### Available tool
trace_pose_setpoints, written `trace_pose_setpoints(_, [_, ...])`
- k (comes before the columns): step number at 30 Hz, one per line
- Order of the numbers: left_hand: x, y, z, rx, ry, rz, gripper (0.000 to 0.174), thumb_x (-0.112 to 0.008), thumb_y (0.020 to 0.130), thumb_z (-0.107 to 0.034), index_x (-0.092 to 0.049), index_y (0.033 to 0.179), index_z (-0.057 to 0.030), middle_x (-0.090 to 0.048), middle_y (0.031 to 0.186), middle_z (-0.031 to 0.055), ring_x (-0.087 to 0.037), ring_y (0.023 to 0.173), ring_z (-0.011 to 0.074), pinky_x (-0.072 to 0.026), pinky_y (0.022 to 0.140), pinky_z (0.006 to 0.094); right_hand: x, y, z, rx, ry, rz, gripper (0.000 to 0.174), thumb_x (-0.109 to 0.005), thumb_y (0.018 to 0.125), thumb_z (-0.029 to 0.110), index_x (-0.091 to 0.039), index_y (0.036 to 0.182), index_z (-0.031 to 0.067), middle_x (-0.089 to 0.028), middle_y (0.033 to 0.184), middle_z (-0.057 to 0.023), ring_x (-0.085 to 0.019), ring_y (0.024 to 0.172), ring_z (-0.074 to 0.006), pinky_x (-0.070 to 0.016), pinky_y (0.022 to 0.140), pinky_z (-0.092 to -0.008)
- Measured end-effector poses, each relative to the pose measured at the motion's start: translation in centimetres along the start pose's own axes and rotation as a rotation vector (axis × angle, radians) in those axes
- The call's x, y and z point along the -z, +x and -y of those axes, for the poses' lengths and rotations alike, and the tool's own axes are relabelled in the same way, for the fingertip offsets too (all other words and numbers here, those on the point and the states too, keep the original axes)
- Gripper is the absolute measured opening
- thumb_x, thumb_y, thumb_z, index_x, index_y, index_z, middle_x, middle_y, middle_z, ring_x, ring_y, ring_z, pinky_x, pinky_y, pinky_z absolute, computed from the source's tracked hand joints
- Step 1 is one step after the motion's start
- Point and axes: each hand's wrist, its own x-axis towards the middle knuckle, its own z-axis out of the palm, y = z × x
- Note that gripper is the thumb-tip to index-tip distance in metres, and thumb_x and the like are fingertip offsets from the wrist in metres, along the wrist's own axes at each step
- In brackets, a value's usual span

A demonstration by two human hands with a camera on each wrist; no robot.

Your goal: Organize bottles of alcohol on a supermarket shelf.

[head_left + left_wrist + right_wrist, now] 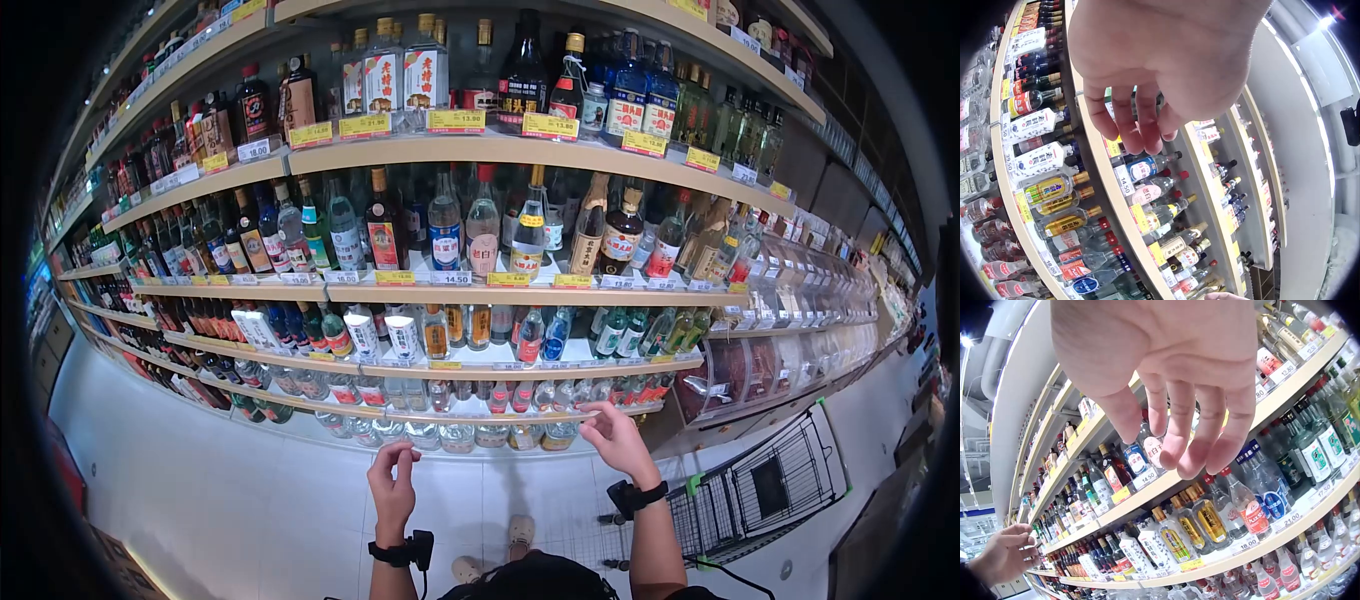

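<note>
My left hand (392, 485) is held in front of the lower shelves with its fingers loosely bent and nothing in them. To its right my right hand (615, 442) hovers, also without anything in its grasp, fingers relaxed. Glass bottles line the shelves behind both hands. On the middle shelf stand a clear bottle with a blue label (445, 240) and one with a pink label (483, 240). In the right wrist view, gold-labelled bottles (1210, 515) and white patterned bottles (1154, 544) stand below my right fingers (1194, 456), which hang apart from them.
Price tags run along the shelf edges (540, 296). A wire shopping cart (770, 480) stands on the floor at the right, beside clear bulk bins (740, 375). Pale floor tiles (250, 500) spread out before the shelves, with my shoes (520, 530) on them.
</note>
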Motion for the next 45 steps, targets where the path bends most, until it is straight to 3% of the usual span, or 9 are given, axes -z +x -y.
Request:
trace_pose_setpoints(3, [-0.2,1.1,-0.1,0.127,-0.046,0.023,0.012,-0.061,0.097,0.0,-0.062,0.109,0.0025,-0.068,0.097,0.0093,-0.067,0.088,0.0153,-0.0531,0.086,0.0299,-0.2,3.2,-0.7,0.04,0.061,0.02,0.026,-0.068,0.096,0.009,-0.062,0.12,-0.0005,-0.067,0.083,-0.0029,-0.062,0.073,-0.0079,-0.0513,0.067,-0.0258])
trace_pose_setpoints(7, [-2.0,3.5,-1.0,-0.132,0.27,-0.01,0.024,-0.072,0.081,0.005,-0.067,0.104,-0.0005,-0.071,0.098,0.0103,-0.069,0.092,0.0229,-0.0518,0.09,0.0342,0.8,8.0,0.4,0.081,0.019,0.012,0.02,-0.069,0.095,0.01,-0.067,0.111,-0.0013,-0.071,0.084,-0.0047,-0.066,0.076,-0.0093,-0.0537,0.07,-0.0268])
trace_pose_setpoints(11, [-5.1,6.6,-2.7,-0.266,0.373,-0.011,0.023,-0.072,0.081,0.004,-0.068,0.102,-0.0009,-0.07,0.105,0.013,-0.066,0.104,0.0279,-0.0499,0.094,0.0371,2.6,12.7,0.4,0.187,0.031,-0.056,0.017,-0.07,0.094,0.011,-0.069,0.105,-0.0015,-0.073,0.085,-0.0076,-0.07,0.078,-0.0125,-0.0552,0.073,-0.0288])
trace_pose_setpoints(18, [-9.6,11.1,-2.2,-0.352,0.391,-0.053,0.022,-0.072,0.083,0.001,-0.067,0.105,-0.0011,-0.069,0.108,0.013,-0.065,0.104,0.0278,-0.0496,0.094,0.0369,6.1,19.5,0.7,0.271,0.188,-0.102,0.019,-0.071,0.094,0.01,-0.069,0.108,-0.0019,-0.073,0.093,-0.0061,-0.068,0.084,-0.0105,-0.0544,0.078,-0.0265])
trace_pose_setpoints(21, [-10.4,12.8,-3.1,-0.32,0.425,-0.033,0.025,-0.071,0.083,0.002,-0.065,0.107,-0.0003,-0.066,0.111,0.0113,-0.063,0.106,0.0217,-0.0472,0.098,0.0357,6.7,21.4,1.7,0.278,0.244,-0.1,0.022,-0.07,0.094,0.009,-0.066,0.112,-0.0018,-0.072,0.097,-0.0072,-0.068,0.088,-0.0115,-0.0544,0.08,-0.0267])
trace_pose_setpoints(26, [-10.7,18.9,-4.9,-0.516,0.455,-0.087,0.027,-0.072,0.083,-0.003,-0.067,0.11,-0.0021,-0.066,0.118,0.0148,-0.064,0.111,0.0307,-0.0479,0.098,0.0391,6.9,23.5,4.3,0.362,0.162,-0.137,0.025,-0.07,0.094,0.009,-0.063,0.116,-0.0006,-0.071,0.1,-0.0076,-0.067,0.092,-0.0122,-0.0543,0.081,-0.0279])
trace_pose_setpoints(36, [-14.2,35.0,-13.8,-0.963,0.541,-0.147,0.048,-0.071,0.087,-0.01,-0.06,0.133,-0.0033,-0.05,0.143,0.0197,-0.048,0.134,0.0382,-0.0386,0.112,0.045,8.3,29.1,18.0,0.63,0.055,-0.251,0.038,-0.07,0.095,0.01,-0.054,0.128,0.0003,-0.063,0.114,-0.0084,-0.062,0.099,-0.0129,-0.0516,0.088,-0.0285])
trace_pose_setpoints(42, [-16.4,39.0,-12.5,-1.055,0.665,-0.231,0.055,-0.07,0.088,-0.015,-0.054,0.139,-0.002,-0.048,0.143,0.0192,-0.043,0.138,0.0391,-0.0315,0.117,0.0528,9.0,36.8,28.1,0.856,-0.193,-0.499,0.034,-0.07,0.091,0.012,-0.06,0.121,-0.0007,-0.07,0.103,-0.0103,-0.068,0.095,-0.0161,-0.0554,0.084,-0.0309])
trace_pose_setpoints(45, [-16.8,39.1,-12.6,-1.041,0.687,-0.26,0.059,-0.071,0.087,-0.018,-0.052,0.14,-0.0006,-0.049,0.142,0.0188,-0.042,0.139,0.0391,-0.0256,0.12,0.0569,8.9,40.8,33.0,0.733,-0.375,-0.562,0.062,-0.074,0.087,0.033,-0.055,0.133,-0.0031,-0.068,0.118,-0.0196,-0.069,0.102,-0.0247,-0.0564,0.087,-0.0338])
